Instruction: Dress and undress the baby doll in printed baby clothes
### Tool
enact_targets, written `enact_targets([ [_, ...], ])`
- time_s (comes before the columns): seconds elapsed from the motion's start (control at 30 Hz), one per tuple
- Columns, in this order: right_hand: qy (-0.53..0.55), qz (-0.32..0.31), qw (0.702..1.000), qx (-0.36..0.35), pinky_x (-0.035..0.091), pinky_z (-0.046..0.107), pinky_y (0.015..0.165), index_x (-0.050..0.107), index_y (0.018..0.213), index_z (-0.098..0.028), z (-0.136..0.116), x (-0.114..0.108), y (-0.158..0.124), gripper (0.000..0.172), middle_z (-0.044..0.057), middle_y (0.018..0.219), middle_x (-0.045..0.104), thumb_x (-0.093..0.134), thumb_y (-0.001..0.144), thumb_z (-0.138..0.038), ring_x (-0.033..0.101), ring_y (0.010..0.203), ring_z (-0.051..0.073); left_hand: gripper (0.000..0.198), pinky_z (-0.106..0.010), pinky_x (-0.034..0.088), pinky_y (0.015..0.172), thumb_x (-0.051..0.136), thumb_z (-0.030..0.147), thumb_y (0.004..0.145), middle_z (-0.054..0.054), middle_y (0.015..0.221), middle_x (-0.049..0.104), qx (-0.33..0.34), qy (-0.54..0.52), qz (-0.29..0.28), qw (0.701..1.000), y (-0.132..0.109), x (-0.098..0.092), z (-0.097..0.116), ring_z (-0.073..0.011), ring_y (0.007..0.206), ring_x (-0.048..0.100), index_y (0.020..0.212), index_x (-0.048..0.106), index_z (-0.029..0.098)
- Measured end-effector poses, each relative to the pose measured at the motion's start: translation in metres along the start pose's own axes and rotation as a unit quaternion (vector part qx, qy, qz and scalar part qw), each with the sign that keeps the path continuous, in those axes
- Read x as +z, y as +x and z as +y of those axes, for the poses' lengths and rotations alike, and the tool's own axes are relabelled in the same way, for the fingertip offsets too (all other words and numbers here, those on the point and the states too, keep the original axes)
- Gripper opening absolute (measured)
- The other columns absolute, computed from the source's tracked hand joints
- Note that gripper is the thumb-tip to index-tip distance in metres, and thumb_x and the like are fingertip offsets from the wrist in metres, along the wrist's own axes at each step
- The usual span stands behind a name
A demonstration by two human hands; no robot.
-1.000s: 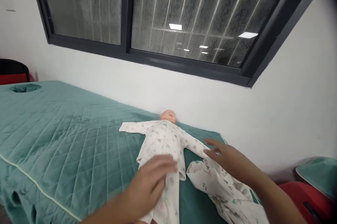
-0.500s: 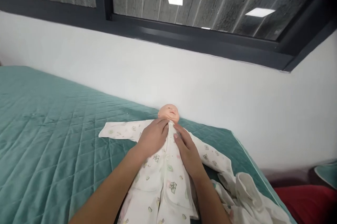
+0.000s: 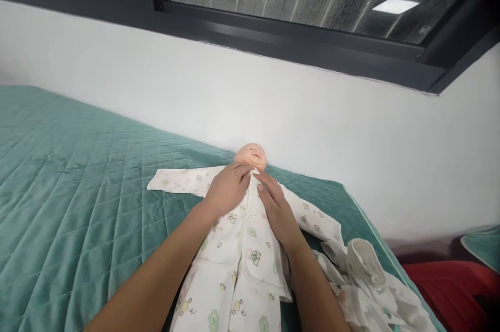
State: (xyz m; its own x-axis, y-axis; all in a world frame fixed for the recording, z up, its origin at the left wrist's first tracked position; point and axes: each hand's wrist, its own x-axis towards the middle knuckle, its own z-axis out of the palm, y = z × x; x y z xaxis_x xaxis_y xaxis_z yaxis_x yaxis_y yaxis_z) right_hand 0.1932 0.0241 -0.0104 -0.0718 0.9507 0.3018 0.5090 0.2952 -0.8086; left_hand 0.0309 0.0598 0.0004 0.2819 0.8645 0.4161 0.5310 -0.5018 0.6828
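Note:
A baby doll (image 3: 250,155) lies on its back, its head close to the wall. It wears a white printed jacket (image 3: 250,238) with long sleeves, and matching trousers (image 3: 222,301) below. My left hand (image 3: 229,186) is at the collar, just under the doll's chin, with its fingers closed on the jacket's edge. On the other side of the front opening, my right hand (image 3: 275,204) has its fingertips on the opposite collar edge. A button shows on the jacket front below my hands. The fingertips partly cover the collar fastening.
A green quilted mat (image 3: 97,207) lies under the doll. Crumpled white baby clothes (image 3: 371,285) are heaped to the right of it. Behind stands a white wall (image 3: 175,87) with a dark window frame (image 3: 234,35). Something red (image 3: 449,290) is beyond the mat's right edge.
The view has tipped down slightly, so everything sits higher in the picture. My right fingertips have shifted a little toward the collar's middle; my left hand stays at the collar.

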Motion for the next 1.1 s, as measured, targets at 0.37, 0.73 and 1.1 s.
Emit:
enact_targets([
  [0.37, -0.039, -0.024, 0.999, 0.015, 0.019, 0.046, 0.122, 0.052, 0.138, -0.033, 0.002, 0.002, 0.000, 0.046, -0.001, 0.153, 0.037, 0.034, 0.099, -0.048, 0.029, 0.144, 0.021, 0.038, -0.034, 0.042, 0.107, 0.035, 0.022, 0.096, 0.002, 0.130, 0.064, 0.023, -0.007, 0.005, 1.000, 0.000, 0.004, 0.000, -0.0166, 0.126, 0.053, 0.120, 0.063, 0.026],
  [0.73, 0.022, 0.038, 0.999, -0.012, 0.024, 0.042, 0.120, 0.053, 0.135, -0.030, -0.003, 0.007, -0.020, 0.045, 0.001, 0.149, 0.045, 0.048, 0.094, -0.046, 0.036, 0.140, 0.021, 0.026, -0.036, 0.038, 0.111, 0.045, 0.033, 0.094, -0.002, 0.132, 0.061, 0.007, -0.107, -0.007, 0.994, -0.014, -0.009, 0.009, -0.0198, 0.126, 0.053, 0.088, 0.068, 0.022],
  [1.1, 0.019, 0.019, 0.999, -0.040, 0.020, 0.042, 0.122, 0.054, 0.134, -0.032, -0.007, 0.008, -0.052, 0.043, 0.000, 0.155, 0.035, 0.051, 0.094, -0.047, 0.028, 0.145, 0.021, 0.031, -0.039, 0.033, 0.116, 0.045, 0.038, 0.095, -0.003, 0.138, 0.057, 0.022, -0.067, 0.007, 0.997, -0.036, -0.008, 0.001, -0.0199, 0.130, 0.048, 0.110, 0.068, 0.023],
])
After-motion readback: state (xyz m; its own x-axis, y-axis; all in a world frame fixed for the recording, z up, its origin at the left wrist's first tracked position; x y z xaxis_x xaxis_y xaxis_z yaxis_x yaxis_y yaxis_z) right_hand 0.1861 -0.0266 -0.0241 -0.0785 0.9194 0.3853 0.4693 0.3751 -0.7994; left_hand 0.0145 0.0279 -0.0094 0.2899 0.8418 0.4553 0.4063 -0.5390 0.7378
